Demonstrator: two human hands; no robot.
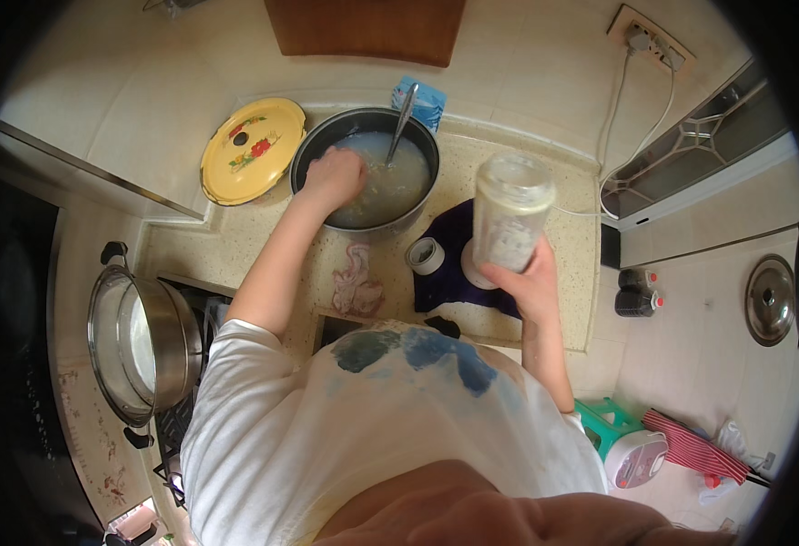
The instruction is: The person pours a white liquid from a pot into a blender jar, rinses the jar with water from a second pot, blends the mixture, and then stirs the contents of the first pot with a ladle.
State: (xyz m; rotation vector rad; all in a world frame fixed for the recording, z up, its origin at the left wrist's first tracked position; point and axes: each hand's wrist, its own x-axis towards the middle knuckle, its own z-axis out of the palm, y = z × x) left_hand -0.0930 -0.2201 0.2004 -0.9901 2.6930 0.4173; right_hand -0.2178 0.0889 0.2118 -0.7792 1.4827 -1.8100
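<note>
My left hand point(336, 176) is bent over the near left side of a dark pot point(433, 147). Its fingers curl down towards the cloudy liquid point(399, 188) with pale bits in it, and the fingertips are hidden, so I cannot tell whether they hold anything. A metal-handled utensil point(405, 117) leans in the pot with its lower end under the liquid. In my right hand point(532, 283) is a clear jar point(508, 225), uncapped at the top and streaked with whitish residue. Beneath it, partly covered, a white round object point(476, 266) sits on a dark purple cloth point(433, 293).
A yellow floral enamel lid point(252, 151) leans left of the pot, and a blue packet point(430, 102) stands behind. Nearer lie a crumpled pinkish cloth point(358, 290) and a white tape-like roll point(425, 256). A steel pot point(177, 341) is on the gas stove at left. White cords point(614, 123) hang at right.
</note>
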